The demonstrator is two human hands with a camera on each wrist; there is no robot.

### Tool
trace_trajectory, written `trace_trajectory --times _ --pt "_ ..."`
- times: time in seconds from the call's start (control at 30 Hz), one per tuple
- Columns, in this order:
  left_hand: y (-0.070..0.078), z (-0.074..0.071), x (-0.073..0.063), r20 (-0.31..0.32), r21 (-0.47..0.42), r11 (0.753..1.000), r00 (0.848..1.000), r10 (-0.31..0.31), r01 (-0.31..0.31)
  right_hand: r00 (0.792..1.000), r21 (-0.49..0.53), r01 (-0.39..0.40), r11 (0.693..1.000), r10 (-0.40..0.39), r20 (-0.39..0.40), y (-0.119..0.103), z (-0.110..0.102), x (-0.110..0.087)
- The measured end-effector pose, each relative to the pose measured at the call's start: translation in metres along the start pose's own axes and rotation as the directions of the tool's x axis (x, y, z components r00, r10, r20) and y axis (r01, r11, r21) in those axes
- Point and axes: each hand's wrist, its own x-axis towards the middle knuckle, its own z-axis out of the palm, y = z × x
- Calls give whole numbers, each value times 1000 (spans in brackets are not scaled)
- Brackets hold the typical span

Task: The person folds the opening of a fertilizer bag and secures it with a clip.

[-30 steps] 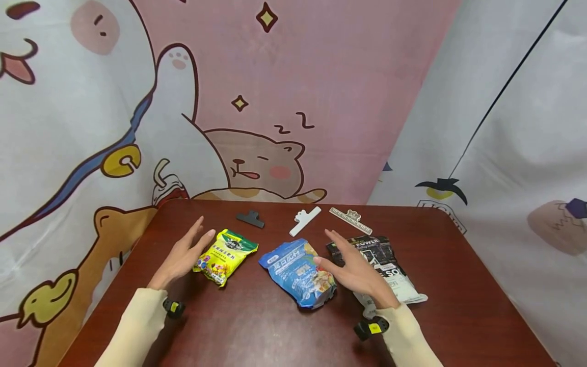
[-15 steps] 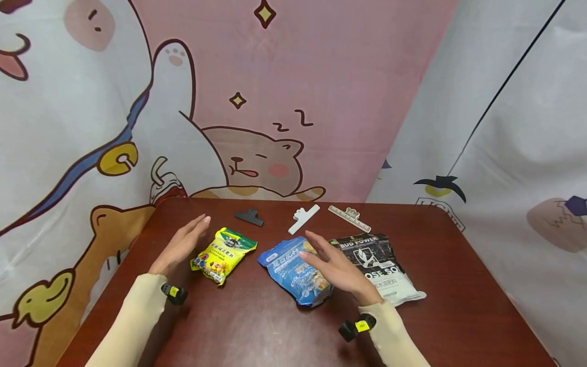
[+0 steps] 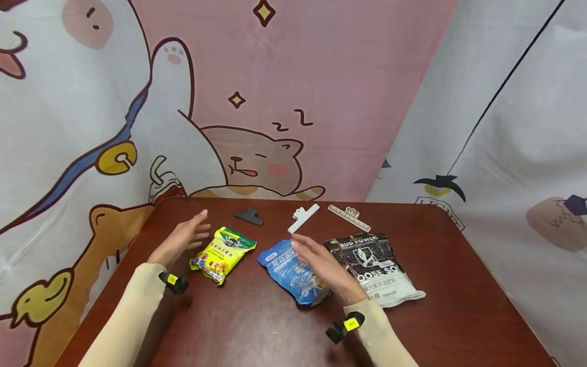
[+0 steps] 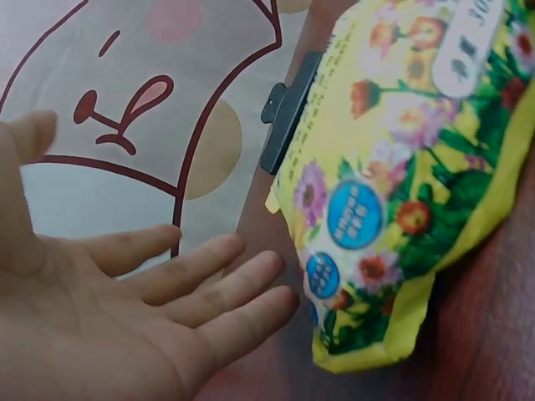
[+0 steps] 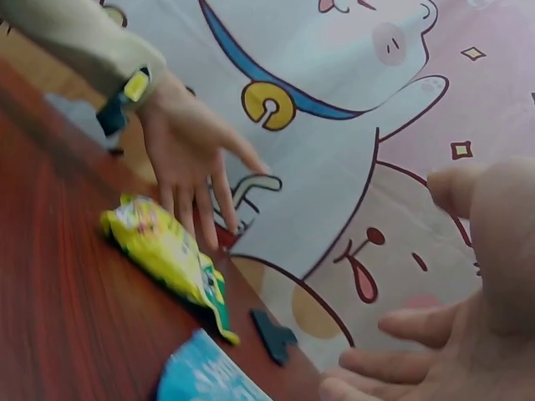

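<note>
My left hand (image 3: 181, 238), fingers spread and nearly straight, hovers at the left side of a yellow and green bag (image 3: 223, 255) printed with flowers. In the left wrist view its palm faces that bag, with nothing held. My right hand (image 3: 324, 265) hangs over a blue bag (image 3: 286, 265), its fingers extended and holding nothing; it hides part of the blue bag's right side. Just right of that hand lies a black and white bag (image 3: 380, 270). Behind the bags sit a black clip (image 3: 249, 216), a white clip (image 3: 303, 218) and a pale ruler-like clip (image 3: 349, 217).
All the bags and clips lie on a reddish-brown table (image 3: 238, 331). A printed cloth (image 3: 348, 102) with cartoon animals rises behind the table's back edge. Each wrist wears a small black camera, such as the right one (image 3: 345, 327).
My right hand has moved left from beside the black and white bag to over the blue bag. My left hand has shifted slightly left and its fingers have spread. The bags stay put.
</note>
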Motion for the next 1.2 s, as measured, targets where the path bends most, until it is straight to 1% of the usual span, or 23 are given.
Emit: trace_trajectory --times 0.1,0.2,0.33,0.43,0.5,0.63,0.7,0.77,0.87,0.97,1.1,1.2 --pt "0 -2 3 23 -25 1000 1000 -9 9 999 93 2 996 -5 36 0 8 5" --pt "0 -2 7 35 -35 999 999 -21 22 999 154 -19 988 11 48 0 17 8" --pt "0 -2 14 46 -61 998 999 -27 30 998 222 -60 973 55 33 -1 26 11" --pt "1 -3 18 51 -86 996 998 -29 33 997 272 -77 959 74 21 -2 32 13" --pt "1 -4 21 59 -81 996 998 -28 32 996 315 -90 945 88 19 -2 37 14" --pt "0 -5 24 51 -81 995 997 -50 54 992 397 -122 910 123 25 -2 49 20" --pt "1 -5 25 52 -66 996 997 -51 54 991 428 -130 894 130 28 -2 54 24" --pt "2 -5 26 49 -71 995 997 -61 64 990 459 -136 878 136 34 -1 59 27" --pt "3 -4 29 57 -55 996 996 -67 70 988 491 -151 858 152 39 0 65 33" --pt "4 -2 34 42 -54 993 994 -99 102 985 519 -164 839 170 37 1 72 39" --pt "4 -2 40 23 -40 990 991 -134 135 980 531 -181 828 199 24 2 81 46" --pt "4 -3 43 17 -11 989 989 -147 147 974 536 -197 821 226 12 3 88 53"
